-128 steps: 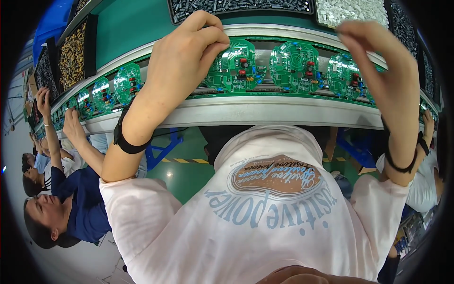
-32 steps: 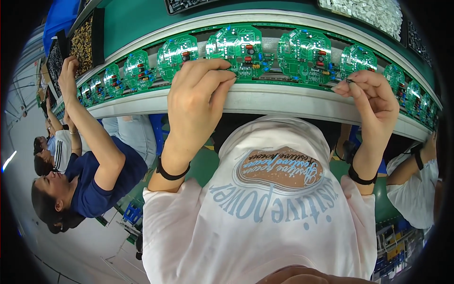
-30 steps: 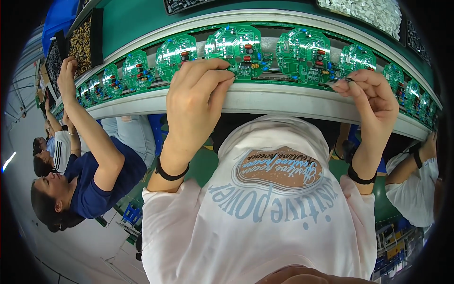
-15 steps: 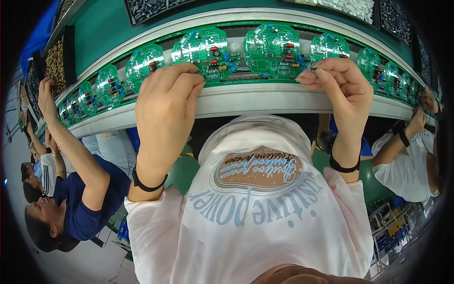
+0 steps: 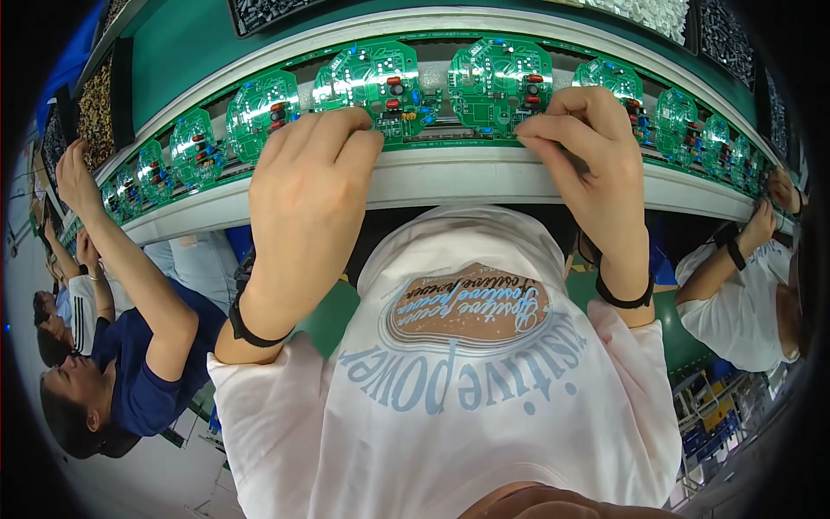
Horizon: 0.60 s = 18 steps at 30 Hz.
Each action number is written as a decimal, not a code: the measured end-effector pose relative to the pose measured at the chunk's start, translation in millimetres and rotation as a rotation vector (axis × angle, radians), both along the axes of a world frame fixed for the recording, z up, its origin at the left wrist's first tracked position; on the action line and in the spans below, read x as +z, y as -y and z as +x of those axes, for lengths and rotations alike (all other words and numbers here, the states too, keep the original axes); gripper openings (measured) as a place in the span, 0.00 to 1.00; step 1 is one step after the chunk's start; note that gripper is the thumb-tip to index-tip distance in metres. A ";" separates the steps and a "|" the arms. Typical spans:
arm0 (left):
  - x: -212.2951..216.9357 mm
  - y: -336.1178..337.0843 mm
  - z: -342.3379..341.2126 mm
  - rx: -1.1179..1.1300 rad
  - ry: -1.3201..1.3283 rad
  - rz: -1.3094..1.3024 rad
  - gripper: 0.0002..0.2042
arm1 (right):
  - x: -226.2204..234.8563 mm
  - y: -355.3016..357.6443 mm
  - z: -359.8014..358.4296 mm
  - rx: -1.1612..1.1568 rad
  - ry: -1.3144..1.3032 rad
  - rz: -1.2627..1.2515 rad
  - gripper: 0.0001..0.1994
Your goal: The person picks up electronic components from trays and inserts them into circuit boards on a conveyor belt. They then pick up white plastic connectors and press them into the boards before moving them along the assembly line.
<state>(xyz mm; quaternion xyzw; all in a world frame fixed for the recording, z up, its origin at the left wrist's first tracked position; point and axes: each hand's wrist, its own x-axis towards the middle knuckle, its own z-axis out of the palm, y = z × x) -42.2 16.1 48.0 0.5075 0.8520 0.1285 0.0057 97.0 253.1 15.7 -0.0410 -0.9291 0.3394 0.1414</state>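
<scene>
My left hand [image 5: 313,186] is closed, its fingertips pressed together at the lower edge of a green circuit board [image 5: 346,85]. Whatever those fingers hold, if anything, is hidden behind the hand. My right hand [image 5: 596,169] pinches at the lower right of the neighbouring circuit board [image 5: 475,99], thumb and forefinger close together. Anything between these fingertips is too small to make out. Both boards carry red, blue and black components and sit side by side in a metal rail [image 5: 467,173].
Several more boards line the rail on both sides. Behind it stand trays of dark parts [image 5: 277,10], white parts [image 5: 648,13] and brass-coloured parts [image 5: 97,117]. A co-worker in dark blue [image 5: 164,381] reaches in at left; another person's arm [image 5: 748,238] is at right.
My right hand has moved left onto the board's lower right, turning its fingertips down; a small dark part showed in them before. My left hand has barely shifted.
</scene>
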 end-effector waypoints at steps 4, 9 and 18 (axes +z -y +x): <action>11.5 -3.5 -5.7 -0.026 0.029 -0.053 0.06 | -5.3 1.4 -2.0 0.022 -0.007 0.007 0.10; 36.6 -27.3 -23.7 -0.114 0.030 -0.018 0.07 | -4.8 -0.4 -1.1 0.019 -0.002 0.003 0.09; 55.1 -128.2 -70.8 -0.286 -0.338 0.042 0.05 | 9.0 3.0 -11.2 0.137 -0.056 0.184 0.09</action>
